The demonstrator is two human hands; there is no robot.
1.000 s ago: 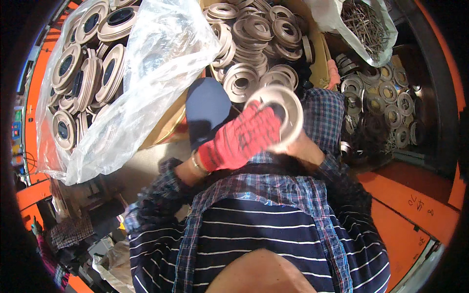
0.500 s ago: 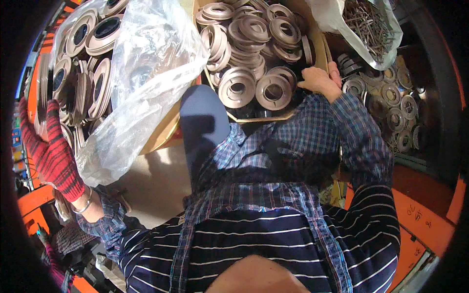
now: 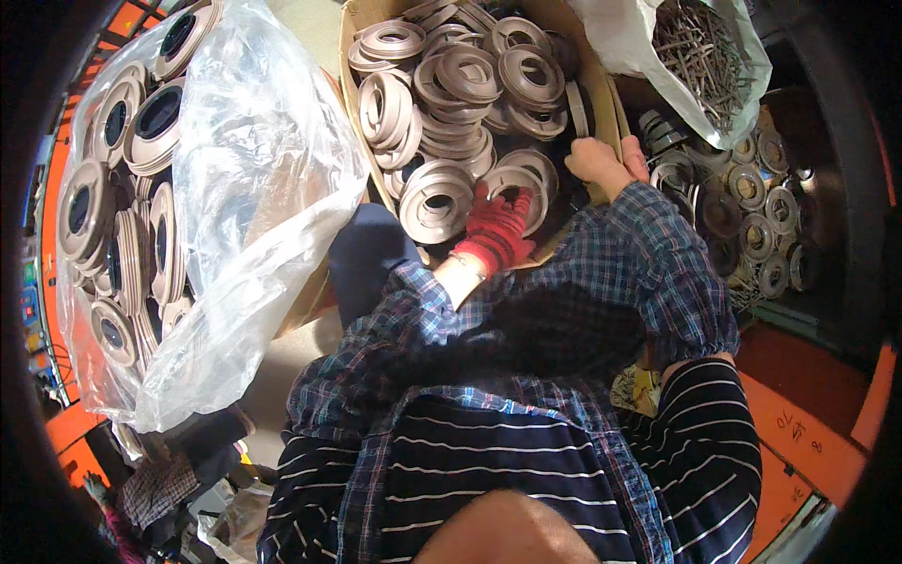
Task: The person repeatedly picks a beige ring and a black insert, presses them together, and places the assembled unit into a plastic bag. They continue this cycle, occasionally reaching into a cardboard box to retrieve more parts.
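my left hand (image 3: 495, 230) spreads over a ring (image 3: 540, 200) in the box (image 3: 602, 89), my right hand (image 3: 598, 162) at the edge.

my hands are apart. the left, in a red glove, touches the beige ring near the middle of the frame, at the box's lower end; i cannot tell whether its fingers close on it. the right, bare and curled, sits by the box's right rim, just beside a pink thing (image 3: 634, 158); its grip i cannot tell. other rings (image 3: 451, 129) pile up above. at the left, a clear bag (image 3: 272, 169) holds discs (image 3: 85, 174) with dark centres. at the upper right, a white sack (image 3: 620, 47) holds strips (image 3: 700, 70).
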